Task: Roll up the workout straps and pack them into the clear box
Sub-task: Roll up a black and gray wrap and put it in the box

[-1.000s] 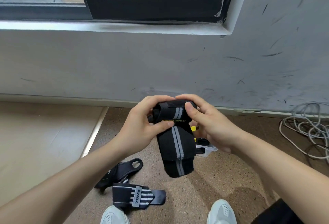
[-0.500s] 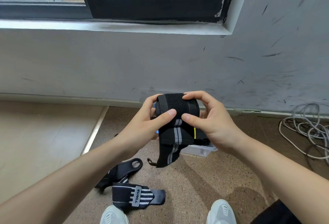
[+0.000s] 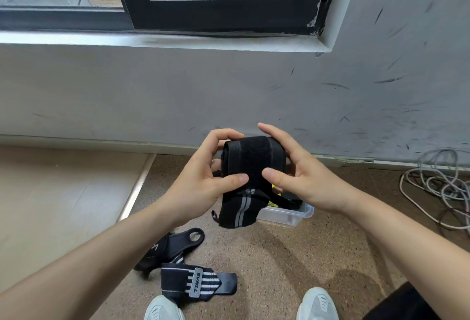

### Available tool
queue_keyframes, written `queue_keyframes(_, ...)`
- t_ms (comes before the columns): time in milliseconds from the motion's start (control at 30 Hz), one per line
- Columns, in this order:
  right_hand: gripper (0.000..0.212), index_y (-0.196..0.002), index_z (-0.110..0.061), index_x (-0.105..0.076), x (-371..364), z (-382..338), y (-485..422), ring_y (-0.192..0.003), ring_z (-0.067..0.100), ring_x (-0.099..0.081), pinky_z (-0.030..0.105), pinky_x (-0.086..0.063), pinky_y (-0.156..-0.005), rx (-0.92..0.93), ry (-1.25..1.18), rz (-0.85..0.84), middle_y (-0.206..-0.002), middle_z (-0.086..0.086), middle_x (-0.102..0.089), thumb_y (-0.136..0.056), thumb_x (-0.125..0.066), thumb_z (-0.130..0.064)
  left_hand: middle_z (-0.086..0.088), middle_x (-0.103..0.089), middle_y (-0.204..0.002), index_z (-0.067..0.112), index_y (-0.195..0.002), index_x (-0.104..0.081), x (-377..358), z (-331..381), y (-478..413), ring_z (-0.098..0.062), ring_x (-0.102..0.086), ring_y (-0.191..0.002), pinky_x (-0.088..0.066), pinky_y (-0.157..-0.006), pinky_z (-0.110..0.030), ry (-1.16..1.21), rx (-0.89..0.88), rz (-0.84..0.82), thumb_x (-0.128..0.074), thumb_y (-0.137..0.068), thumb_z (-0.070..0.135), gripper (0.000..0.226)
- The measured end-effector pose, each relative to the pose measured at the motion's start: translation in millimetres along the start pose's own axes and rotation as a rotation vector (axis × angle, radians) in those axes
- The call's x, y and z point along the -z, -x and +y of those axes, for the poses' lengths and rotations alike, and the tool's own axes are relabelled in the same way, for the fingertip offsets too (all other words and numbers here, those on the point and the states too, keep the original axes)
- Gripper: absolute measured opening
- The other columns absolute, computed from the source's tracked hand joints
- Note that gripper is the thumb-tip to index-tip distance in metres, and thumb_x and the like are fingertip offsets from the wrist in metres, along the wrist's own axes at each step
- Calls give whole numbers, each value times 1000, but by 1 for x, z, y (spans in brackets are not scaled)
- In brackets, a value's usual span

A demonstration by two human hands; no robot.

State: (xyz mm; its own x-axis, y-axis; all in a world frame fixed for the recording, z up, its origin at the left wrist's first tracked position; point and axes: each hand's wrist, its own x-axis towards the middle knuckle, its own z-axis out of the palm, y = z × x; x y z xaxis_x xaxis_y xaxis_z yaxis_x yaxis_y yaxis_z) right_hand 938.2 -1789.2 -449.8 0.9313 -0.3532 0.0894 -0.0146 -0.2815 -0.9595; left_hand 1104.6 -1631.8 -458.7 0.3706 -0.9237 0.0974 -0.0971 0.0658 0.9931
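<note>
Both hands hold one black workout strap (image 3: 250,167) in the air above the floor, in front of the wall. The left hand (image 3: 203,179) clasps the roll's left end, fingers curled over the top and thumb pressed to the front face. The right hand (image 3: 302,179) grips the right end, fingers reaching over the top and thumb on the front, near the left thumb but apart from it. Most of the strap is wound into a thick roll; a short tail with grey stripes hangs loose below it. The clear box (image 3: 292,215) sits on the speckled brown floor (image 3: 279,256) directly behind and below the hanging tail, partly hidden by strap and right hand; dark and yellow contents show inside but cannot be identified. Two further straps lie unrolled on the floor near the person's shoes: a striped strap (image 3: 198,285) with a grey label, and a black looped strap (image 3: 173,246) just beside it. A coil of pale cable (image 3: 437,187) lies at far right.
</note>
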Motion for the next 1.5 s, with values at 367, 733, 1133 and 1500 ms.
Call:
queue_keyframes(367,53,-125,-24,-67,2,9,-3,-112,20,-68,41,-58,-96,106,-91,186,-120,-1,-70,-83,-77,6,-10,-67,-125,46,-139,-50,-6,9,1,-27,-77,-99,-63,-86,-53,17,174,10,-77,-92,21,59)
queue_keyframes(733,47,-107,-19,-79,-14,14,-1,-120,22,-64,59,-56,-91,169,-27,192,-133,3,-61,-71,-81,11,-7,-74,-110,22,-118,-73,-7,8,1,-23,-73,-97,-63,-79,-42,226,237,115,-78,-77,28,42)
queue_keyframes(1133,49,-134,-25,-60,-5,3,-1,-116,34,-67,54,-58,-91,-193,-446,47,-133,16,-62,-86,-70,-25,-3,-75,-109,29,-113,-72,1,3,-2,-25,-71,-99,-61,-88,-42,24,64,144,-91,-65,29,51)
queue_keyframes(1500,57,-124,-18,-59,-6,5,-1,-102,42,-68,71,-52,-89,-32,-362,150,-132,20,-57,-76,-78,6,1,-75,-117,28,-138,-51,-5,5,3,-20,-75,-105,-61,-75,-40,32,226,-2,-80,-78,32,67)
